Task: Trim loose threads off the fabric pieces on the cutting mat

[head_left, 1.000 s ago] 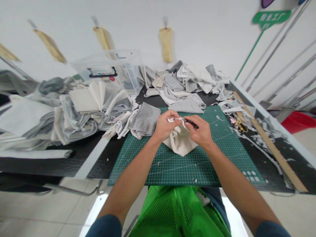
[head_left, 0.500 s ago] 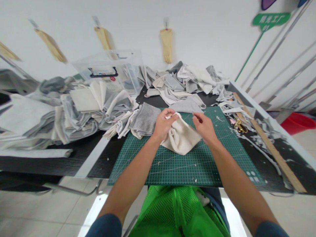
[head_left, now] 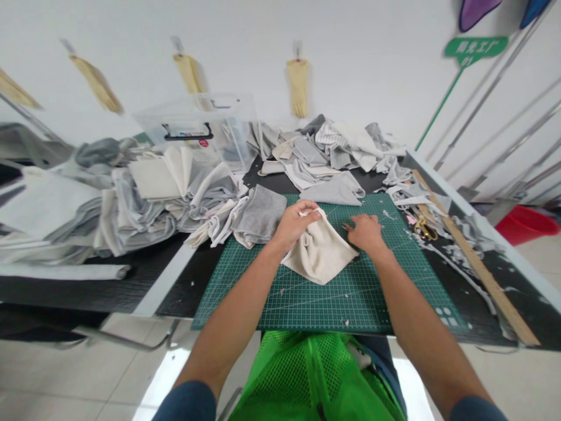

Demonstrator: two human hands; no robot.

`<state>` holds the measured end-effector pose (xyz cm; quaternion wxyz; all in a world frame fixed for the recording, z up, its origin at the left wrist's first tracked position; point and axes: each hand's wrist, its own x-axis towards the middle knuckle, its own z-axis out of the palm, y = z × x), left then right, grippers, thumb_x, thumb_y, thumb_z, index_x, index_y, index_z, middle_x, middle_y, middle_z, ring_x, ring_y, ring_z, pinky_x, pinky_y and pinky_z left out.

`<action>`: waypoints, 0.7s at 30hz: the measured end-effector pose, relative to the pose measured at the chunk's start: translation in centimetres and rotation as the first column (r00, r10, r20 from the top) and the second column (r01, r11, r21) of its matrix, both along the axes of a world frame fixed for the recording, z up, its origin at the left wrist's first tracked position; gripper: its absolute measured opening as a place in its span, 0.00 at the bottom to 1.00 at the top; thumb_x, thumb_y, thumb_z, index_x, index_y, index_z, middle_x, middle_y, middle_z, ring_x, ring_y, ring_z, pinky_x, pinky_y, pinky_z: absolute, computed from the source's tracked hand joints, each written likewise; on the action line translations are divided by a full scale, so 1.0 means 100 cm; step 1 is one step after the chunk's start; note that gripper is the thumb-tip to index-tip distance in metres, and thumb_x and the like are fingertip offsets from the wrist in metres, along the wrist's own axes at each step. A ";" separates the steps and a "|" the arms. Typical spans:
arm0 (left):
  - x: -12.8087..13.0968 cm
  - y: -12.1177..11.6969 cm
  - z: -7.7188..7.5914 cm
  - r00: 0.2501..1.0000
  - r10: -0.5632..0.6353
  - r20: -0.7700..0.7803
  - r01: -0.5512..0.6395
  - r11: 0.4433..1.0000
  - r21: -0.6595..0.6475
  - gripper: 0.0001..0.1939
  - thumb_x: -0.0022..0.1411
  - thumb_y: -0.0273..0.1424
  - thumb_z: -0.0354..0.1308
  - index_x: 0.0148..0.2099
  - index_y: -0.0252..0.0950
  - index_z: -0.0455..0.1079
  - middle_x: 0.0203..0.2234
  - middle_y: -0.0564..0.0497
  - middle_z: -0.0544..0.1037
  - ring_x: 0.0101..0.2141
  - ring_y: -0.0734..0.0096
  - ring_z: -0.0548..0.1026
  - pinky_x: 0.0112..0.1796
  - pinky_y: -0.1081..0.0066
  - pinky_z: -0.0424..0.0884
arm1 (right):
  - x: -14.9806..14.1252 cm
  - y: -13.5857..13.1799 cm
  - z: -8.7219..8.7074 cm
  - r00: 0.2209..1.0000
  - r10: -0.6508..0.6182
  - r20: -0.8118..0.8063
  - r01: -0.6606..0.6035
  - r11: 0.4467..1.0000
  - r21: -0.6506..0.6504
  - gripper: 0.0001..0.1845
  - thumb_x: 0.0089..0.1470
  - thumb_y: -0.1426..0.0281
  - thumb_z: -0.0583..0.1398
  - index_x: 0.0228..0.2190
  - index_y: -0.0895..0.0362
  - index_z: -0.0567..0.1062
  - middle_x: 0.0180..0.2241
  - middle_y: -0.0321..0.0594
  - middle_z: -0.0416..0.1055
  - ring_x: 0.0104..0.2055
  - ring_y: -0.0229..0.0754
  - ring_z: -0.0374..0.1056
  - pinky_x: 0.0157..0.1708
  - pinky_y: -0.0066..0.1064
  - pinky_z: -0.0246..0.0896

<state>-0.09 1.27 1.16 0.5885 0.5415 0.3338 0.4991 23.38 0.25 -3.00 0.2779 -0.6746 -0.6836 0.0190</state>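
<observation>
My left hand is closed on the top edge of a cream cloth pouch, pinching its gathered opening. The pouch lies on the green cutting mat in front of me. My right hand rests low on the mat just right of the pouch, apart from it, with its fingers curled. A small dark tip shows at its fingertips, but I cannot make out what it is.
Heaps of grey and white cloth cover the left and back of the black table. A folded grey piece lies by the mat. A clear plastic box, a wooden ruler, gold scissors and a green mesh bag are nearby.
My right hand let go of the pouch's top, moved right and sank to the mat. The pouch spread out flatter. My left hand kept its hold.
</observation>
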 end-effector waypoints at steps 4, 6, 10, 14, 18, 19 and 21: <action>-0.002 -0.001 0.002 0.998 -0.024 -0.057 0.028 0.998 0.063 0.18 0.54 0.40 0.71 0.43 0.35 0.74 0.33 0.50 0.82 0.32 0.68 0.78 0.35 0.70 0.70 | -0.020 -0.006 0.020 0.814 0.288 -0.504 -0.253 0.957 0.138 0.24 0.63 0.53 0.58 0.50 0.58 0.77 0.49 0.52 0.78 0.49 0.51 0.74 0.51 0.47 0.69; -0.001 -0.002 0.003 0.994 -0.028 -0.102 0.039 0.994 0.107 0.19 0.55 0.40 0.70 0.45 0.35 0.74 0.31 0.50 0.82 0.31 0.68 0.77 0.35 0.70 0.69 | -0.035 -0.013 0.027 0.604 0.411 -0.683 -0.413 0.894 0.173 0.28 0.62 0.51 0.59 0.56 0.56 0.73 0.50 0.49 0.78 0.51 0.48 0.75 0.52 0.44 0.70; 0.002 -0.003 0.003 0.991 -0.004 -0.134 0.029 0.983 0.183 0.23 0.55 0.39 0.70 0.51 0.35 0.73 0.35 0.49 0.81 0.36 0.66 0.77 0.40 0.69 0.69 | -0.057 -0.025 0.033 0.512 0.466 -0.722 -0.541 0.827 0.151 0.36 0.52 0.53 0.68 0.58 0.54 0.71 0.53 0.46 0.77 0.50 0.47 0.74 0.50 0.39 0.70; 0.005 -0.003 0.001 0.988 0.083 -0.127 -0.058 0.980 0.190 0.25 0.53 0.35 0.71 0.52 0.36 0.71 0.44 0.46 0.78 0.42 0.67 0.74 0.46 0.67 0.68 | -0.059 -0.031 0.035 0.555 0.315 -0.770 -0.453 0.891 0.038 0.23 0.52 0.51 0.68 0.40 0.57 0.78 0.35 0.39 0.78 0.35 0.42 0.70 0.35 0.32 0.64; 0.002 -0.004 0.001 0.997 0.022 -0.075 -0.013 0.994 0.108 0.29 0.47 0.27 0.69 0.53 0.37 0.71 0.48 0.46 0.74 0.44 0.67 0.71 0.45 0.69 0.67 | -0.055 -0.028 0.032 0.483 0.172 -0.859 -0.290 0.957 0.029 0.22 0.50 0.49 0.66 0.31 0.56 0.75 0.26 0.35 0.71 0.28 0.39 0.63 0.28 0.30 0.57; 0.001 -0.004 0.001 0.998 -0.005 -0.060 0.011 0.996 0.091 0.30 0.45 0.24 0.67 0.53 0.38 0.71 0.49 0.47 0.73 0.44 0.68 0.71 0.44 0.70 0.67 | -0.055 -0.026 0.031 0.463 0.163 -0.871 -0.218 0.974 0.067 0.22 0.51 0.49 0.65 0.32 0.56 0.75 0.26 0.35 0.71 0.29 0.39 0.63 0.28 0.31 0.57; -0.001 -0.004 0.000 0.998 -0.042 -0.041 0.044 0.997 0.065 0.33 0.40 0.20 0.62 0.53 0.39 0.72 0.49 0.49 0.73 0.43 0.68 0.71 0.42 0.72 0.68 | -0.054 -0.022 0.029 0.451 0.162 -0.878 -0.073 0.987 0.145 0.21 0.53 0.49 0.63 0.33 0.55 0.74 0.27 0.35 0.71 0.30 0.40 0.64 0.30 0.31 0.59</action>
